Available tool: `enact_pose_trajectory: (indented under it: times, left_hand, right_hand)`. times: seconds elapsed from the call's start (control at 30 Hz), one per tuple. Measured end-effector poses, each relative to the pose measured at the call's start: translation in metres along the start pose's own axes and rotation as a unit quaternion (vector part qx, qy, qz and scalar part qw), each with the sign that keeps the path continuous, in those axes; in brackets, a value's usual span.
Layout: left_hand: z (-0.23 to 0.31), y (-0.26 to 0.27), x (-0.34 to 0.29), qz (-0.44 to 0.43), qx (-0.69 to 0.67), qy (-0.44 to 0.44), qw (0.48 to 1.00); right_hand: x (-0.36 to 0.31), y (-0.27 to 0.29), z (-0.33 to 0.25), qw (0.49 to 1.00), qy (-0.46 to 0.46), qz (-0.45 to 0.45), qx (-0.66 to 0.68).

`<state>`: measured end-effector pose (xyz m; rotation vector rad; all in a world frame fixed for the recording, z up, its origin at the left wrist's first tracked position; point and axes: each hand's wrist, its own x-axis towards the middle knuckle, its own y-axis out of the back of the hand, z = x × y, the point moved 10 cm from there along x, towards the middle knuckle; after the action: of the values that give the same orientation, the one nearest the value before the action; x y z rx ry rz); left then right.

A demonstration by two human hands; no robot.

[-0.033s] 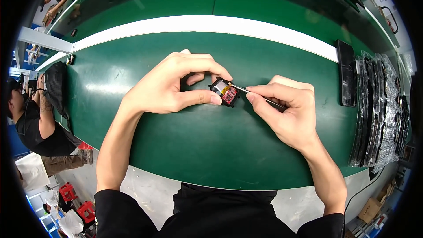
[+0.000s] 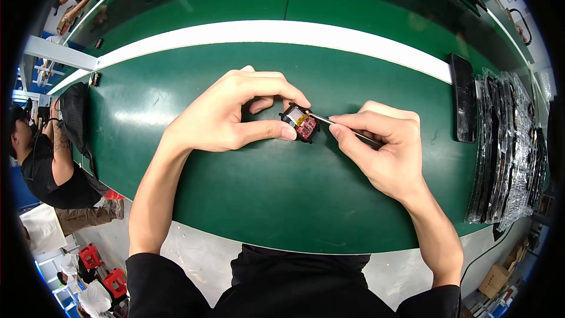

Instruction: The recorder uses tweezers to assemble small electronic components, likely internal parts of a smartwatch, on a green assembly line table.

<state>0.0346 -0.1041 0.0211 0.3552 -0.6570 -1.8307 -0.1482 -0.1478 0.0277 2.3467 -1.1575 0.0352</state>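
Observation:
Between the thumb and fingers of my left hand is a small black electronic case, its inside facing up. A red circuit board, a silver-grey block and a strip of yellow film show in it. My right hand is closed in a pinch round a slim metal hand tool. The tool's tip touches or hovers just over the case's upper right edge, near the yellow film; which one I cannot tell. Its back end passes under my right fingers.
Both hands are over a green tabletop. At the right stand stacked clear plastic trays with dark contents, beside a black flat slab. A white bar crosses the far side. A co-worker sits at the left near a black bag.

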Motion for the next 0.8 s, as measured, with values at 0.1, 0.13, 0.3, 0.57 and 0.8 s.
enact_pose_trajectory:
  times: [0.1, 0.13, 0.3, 0.57, 0.8]
  left_hand:
    - [0.0000, -0.0014, -0.0005, -0.003, 0.003, 0.000, 1.000]
    - [0.0002, -0.0013, -0.0009, -0.002, 0.003, 0.000, 1.000]
    - [0.0002, -0.0009, -0.0014, 0.012, 0.005, 0.000, 1.000]
    - [0.0065, -0.0013, -0.0005, 0.012, 0.041, -0.016, 0.999]
    - [0.0071, -0.0015, -0.0009, 0.012, 0.043, -0.012, 0.999]
  right_hand:
    - [-0.0004, -0.0012, -0.0012, 1.000, 0.012, -0.007, -0.012]
    - [-0.0004, -0.0014, -0.0017, 1.000, 0.015, -0.007, -0.014]
    - [0.0003, -0.0030, -0.0042, 0.999, 0.024, -0.014, -0.020]
    - [0.0009, -0.0042, -0.0056, 1.000, 0.024, -0.005, -0.014]
    - [-0.0015, -0.0032, -0.0065, 0.999, 0.035, 0.004, -0.026]
